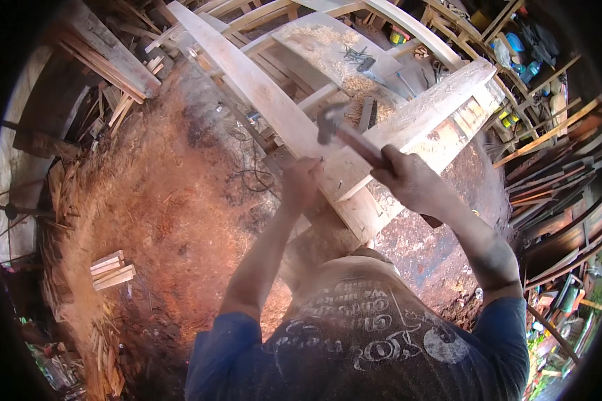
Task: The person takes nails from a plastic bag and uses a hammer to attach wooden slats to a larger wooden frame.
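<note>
My right hand (411,177) is wrapped round the wooden handle of a hammer (362,145). The hammer's head is slightly blurred and hangs above the boards, just beyond my left hand (301,184). That left hand is closed at the edge of a long pale board (257,83), its fingers pinching what looks like a small nail (322,159). A second wide board (435,100) meets the long one at an angle under the hammer. Another nail (341,184) stands up from the wood near the joint, to the right of my left hand.
Beyond the joint, a wooden frame holds a panel (301,33) strewn with shavings and tools. Offcuts (112,270) lie on the reddish dirt floor at left. Stacked planks (107,53) stand far left, with more timber (555,187) at right. A dark cord (254,175) lies left of the boards.
</note>
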The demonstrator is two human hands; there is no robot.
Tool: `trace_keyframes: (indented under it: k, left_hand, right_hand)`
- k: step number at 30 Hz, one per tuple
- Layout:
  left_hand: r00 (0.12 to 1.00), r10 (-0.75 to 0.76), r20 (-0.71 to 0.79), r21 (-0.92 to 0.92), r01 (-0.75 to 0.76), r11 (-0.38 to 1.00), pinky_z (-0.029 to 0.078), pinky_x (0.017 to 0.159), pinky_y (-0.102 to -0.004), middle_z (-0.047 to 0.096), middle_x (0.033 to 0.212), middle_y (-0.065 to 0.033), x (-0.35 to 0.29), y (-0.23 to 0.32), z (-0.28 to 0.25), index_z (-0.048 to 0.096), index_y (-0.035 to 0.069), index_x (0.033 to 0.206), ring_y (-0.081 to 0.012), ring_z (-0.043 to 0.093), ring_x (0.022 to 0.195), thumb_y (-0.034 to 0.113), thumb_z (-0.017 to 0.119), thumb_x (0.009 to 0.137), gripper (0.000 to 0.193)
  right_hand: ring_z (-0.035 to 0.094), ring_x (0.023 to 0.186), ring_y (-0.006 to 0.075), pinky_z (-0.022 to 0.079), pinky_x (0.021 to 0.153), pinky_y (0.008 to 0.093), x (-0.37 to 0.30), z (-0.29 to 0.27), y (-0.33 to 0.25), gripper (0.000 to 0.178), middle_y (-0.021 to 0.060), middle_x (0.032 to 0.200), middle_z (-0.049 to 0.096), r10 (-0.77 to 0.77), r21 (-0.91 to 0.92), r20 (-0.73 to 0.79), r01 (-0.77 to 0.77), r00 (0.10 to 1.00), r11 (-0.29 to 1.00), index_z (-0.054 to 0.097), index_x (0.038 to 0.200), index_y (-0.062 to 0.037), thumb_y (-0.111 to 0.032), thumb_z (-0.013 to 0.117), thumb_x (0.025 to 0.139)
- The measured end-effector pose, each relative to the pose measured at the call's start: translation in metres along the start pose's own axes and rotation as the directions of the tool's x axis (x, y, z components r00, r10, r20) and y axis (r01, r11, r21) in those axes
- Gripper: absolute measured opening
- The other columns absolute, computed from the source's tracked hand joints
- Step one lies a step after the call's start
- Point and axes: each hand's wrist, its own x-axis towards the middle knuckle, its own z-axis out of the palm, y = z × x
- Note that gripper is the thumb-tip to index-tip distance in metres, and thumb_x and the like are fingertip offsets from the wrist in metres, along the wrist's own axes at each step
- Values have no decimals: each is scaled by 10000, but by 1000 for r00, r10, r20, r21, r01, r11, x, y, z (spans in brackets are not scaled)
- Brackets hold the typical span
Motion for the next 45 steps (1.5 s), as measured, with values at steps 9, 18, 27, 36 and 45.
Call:
trace_keyframes:
  k: [9, 18, 27, 36, 45]
  left_hand:
    - [1000, -14, 6, -89, 14, 996, 525, 689, -428, 688, 846, -199, 0, 7, 1, 713, -38, 948, -374, 673, 782, 49, 687, 885, 110]
    - [1000, -4, 12, -29, 4, 1000, 541, 746, -420, 710, 890, -193, -15, 6, -9, 734, -31, 1021, -364, 697, 843, 53, 664, 897, 165]
    - [999, 37, -37, -56, -39, 998, 544, 771, -423, 714, 910, -199, -14, 8, 3, 728, -46, 1048, -359, 698, 865, 36, 644, 904, 186]
    - [999, 30, -33, -23, -31, 999, 526, 727, -440, 685, 881, -226, -22, -6, -3, 725, -46, 1041, -385, 678, 830, 27, 623, 912, 179]
    - [999, 12, -35, -35, -13, 999, 525, 730, -449, 694, 887, -218, -17, 9, 2, 727, -48, 1043, -378, 682, 813, -1, 603, 906, 191]
  right_hand:
    - [632, 732, 390, 485, 673, 474, 0, 16, 15, 281, 252, 782, 618, -154, 28, -86, 157, 984, 987, 519, 1113, 7, -252, 582, 1024]
    - [438, 546, 42, 332, 469, 224, -17, -104, -60, 361, -48, 733, 534, 24, 244, -513, 119, 858, 962, 571, 1282, -13, -295, 576, 1056]
    - [685, 782, 474, 496, 635, 516, -14, -11, -18, 296, 277, 750, 638, -41, 39, -118, 46, 992, 998, 556, 1114, -2, -278, 609, 1019]
    - [613, 766, 522, 465, 626, 515, -23, -49, -78, 221, 291, 730, 596, 32, 150, -298, 13, 954, 989, 472, 1010, -5, -190, 594, 1013]
    - [599, 643, 239, 492, 632, 391, 0, -33, -8, 260, 131, 693, 560, 108, -5, 8, -108, 994, 994, 610, 1070, -47, -302, 609, 1018]
